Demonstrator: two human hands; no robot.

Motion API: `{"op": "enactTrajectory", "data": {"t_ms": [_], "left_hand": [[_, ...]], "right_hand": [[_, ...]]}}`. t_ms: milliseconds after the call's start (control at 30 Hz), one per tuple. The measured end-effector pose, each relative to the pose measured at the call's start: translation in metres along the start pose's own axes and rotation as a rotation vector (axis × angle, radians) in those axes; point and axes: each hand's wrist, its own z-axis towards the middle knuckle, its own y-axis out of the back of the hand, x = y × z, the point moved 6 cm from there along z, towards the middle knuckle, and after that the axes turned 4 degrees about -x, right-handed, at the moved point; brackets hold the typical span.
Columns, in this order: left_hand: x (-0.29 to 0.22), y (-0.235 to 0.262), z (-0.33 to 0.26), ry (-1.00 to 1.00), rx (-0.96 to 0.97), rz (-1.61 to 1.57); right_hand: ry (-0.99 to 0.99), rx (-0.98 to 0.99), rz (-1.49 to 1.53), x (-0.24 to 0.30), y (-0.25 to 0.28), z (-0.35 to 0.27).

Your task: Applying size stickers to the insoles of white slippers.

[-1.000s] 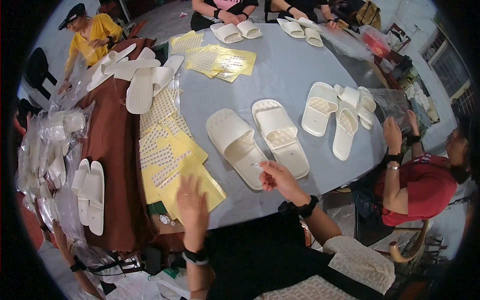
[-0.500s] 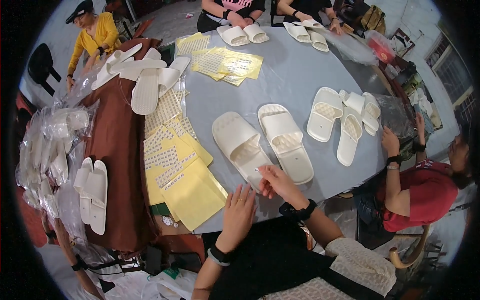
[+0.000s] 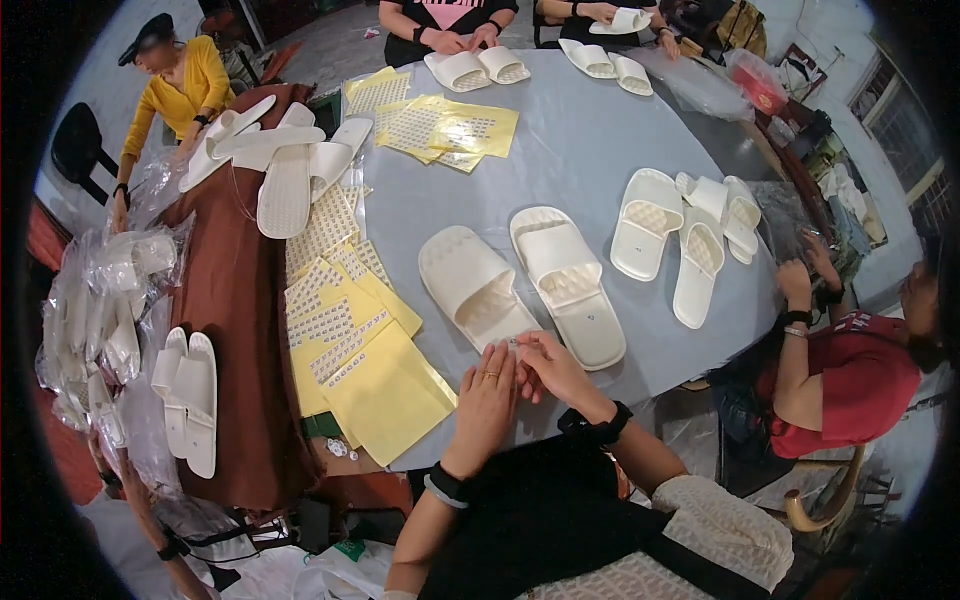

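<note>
My left hand and my right hand meet at the near edge of the grey table, fingertips touching over something very small; I cannot make out what it is. Just beyond the fingers lie two cream slippers side by side, the left one and the right one, heels toward me. Yellow sticker sheets lie to the left of my left hand, some overlapping.
More cream slippers lie at the right, where a person in red sits. Other people work at the far edge and far left. A brown-covered stand holds slippers; bagged slippers pile at the left.
My left hand has risen from low beside the yellow sheets and moved right to join my right hand at the table edge by the slippers' heels.
</note>
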Motion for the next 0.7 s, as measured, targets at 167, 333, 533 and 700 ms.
{"op": "enactTrajectory", "data": {"t_ms": [167, 333, 533, 700], "left_hand": [[0.003, 0.003, 0.005, 0.004, -0.007, -0.056], [0.003, 0.007, 0.014, -0.019, 0.027, -0.018], [0.001, 0.002, 0.017, -0.034, 0.055, 0.014], [0.004, -0.004, 0.021, -0.016, 0.033, 0.078]], "right_hand": [[-0.02, -0.001, -0.029, 0.001, -0.001, 0.0], [-0.036, 0.003, -0.052, 0.001, 0.002, -0.002], [0.031, -0.025, -0.074, -0.002, 0.004, -0.005], [0.198, -0.04, -0.281, -0.029, 0.009, -0.001]]}}
